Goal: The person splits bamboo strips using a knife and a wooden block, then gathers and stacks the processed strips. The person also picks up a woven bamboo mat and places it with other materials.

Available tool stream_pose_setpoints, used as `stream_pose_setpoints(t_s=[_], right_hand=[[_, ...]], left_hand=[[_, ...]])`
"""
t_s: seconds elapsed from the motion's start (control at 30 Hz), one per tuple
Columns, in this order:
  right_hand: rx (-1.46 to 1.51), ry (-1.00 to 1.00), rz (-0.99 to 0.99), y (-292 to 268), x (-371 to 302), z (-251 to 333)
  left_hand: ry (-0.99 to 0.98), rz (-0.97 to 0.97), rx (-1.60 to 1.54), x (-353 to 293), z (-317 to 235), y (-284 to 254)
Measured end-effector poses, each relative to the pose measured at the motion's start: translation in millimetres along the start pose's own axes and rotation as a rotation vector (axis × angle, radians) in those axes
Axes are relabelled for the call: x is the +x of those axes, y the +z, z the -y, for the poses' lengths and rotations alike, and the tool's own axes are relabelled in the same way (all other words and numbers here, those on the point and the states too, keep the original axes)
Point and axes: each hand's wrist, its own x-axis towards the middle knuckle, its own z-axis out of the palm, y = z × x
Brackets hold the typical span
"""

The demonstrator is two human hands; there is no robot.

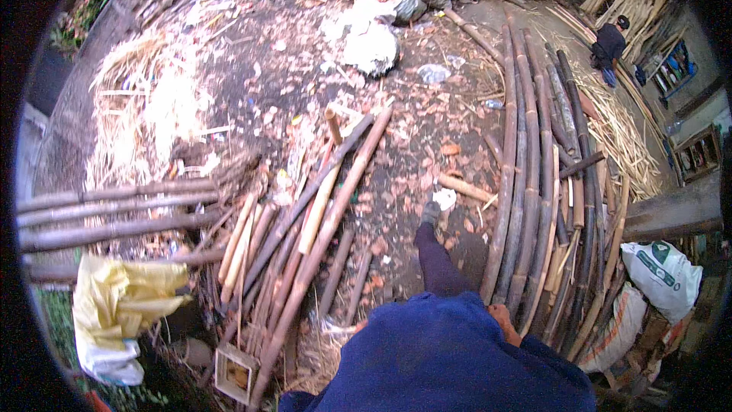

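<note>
My right hand [505, 323] hangs beside my blue top, close to the lower ends of long dark bamboo poles [526, 206]. Its fingers look partly curled, but whether they touch a pole or hold anything I cannot make out. Only a sliver of my left hand [361, 326] shows at the other side of the top, with its fingers hidden. To its left lies a stack of bamboo poles and cut pieces [328, 221]. Between the two stacks, one of my legs [438, 259] stretches forward over leaf-strewn ground.
A person [608, 46] in dark clothes bends over at the far right, near split bamboo strips [621, 137]. Filled sacks [662, 278] lie at the right. A yellow sack [126, 301] and a square box [235, 372] stand lower left. White bags [371, 46] sit farther ahead.
</note>
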Motion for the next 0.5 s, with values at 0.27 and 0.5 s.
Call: stream_pose_setpoints(t_s=[0.27, 0.5], right_hand=[[0.202, -0.262, -0.262, -139, 256, 206], [0.671, -0.375, -0.179, -291, 361, 418]], left_hand=[[0.045, -0.027, 0.06, 185, -140, -84], [0.1, -0.08, -0.032, 309, -286, -121]])
